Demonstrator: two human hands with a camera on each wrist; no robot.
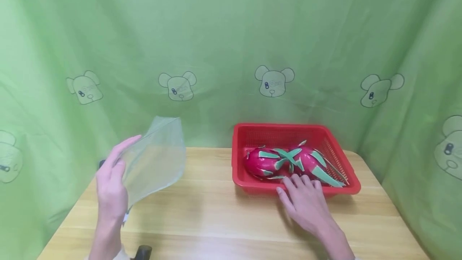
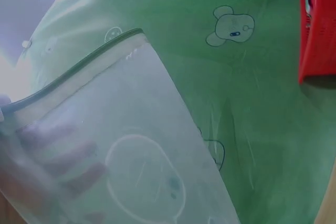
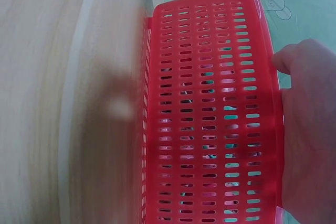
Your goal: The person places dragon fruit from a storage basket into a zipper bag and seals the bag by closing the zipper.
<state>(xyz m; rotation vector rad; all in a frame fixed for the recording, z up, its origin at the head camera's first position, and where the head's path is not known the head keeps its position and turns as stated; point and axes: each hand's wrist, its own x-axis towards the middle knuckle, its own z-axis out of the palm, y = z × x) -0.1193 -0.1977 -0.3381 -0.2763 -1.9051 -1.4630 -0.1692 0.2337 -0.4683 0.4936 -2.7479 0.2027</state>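
My left hand (image 1: 112, 183) holds up a translucent zip pouch (image 1: 159, 159) over the left side of the table. The left wrist view shows the pouch (image 2: 121, 114) close up, with a dark green strip along its top edge and blurred fingers (image 2: 68, 158) seen through the film. A red plastic basket (image 1: 279, 189) stands at the right, holding two pink dragon fruits (image 1: 261, 161) with green scales. At its front rim is my right hand (image 1: 306, 202), fingers over the edge. In the right wrist view this hand (image 3: 310, 129) grips the rim of the slotted basket (image 3: 205, 108).
A light wooden table (image 1: 216, 220) lies below both hands. Behind and beside it hangs a green curtain (image 1: 223, 43) printed with bear heads. A dark cylindrical object (image 1: 143, 252) shows at the bottom edge, near the left wrist.
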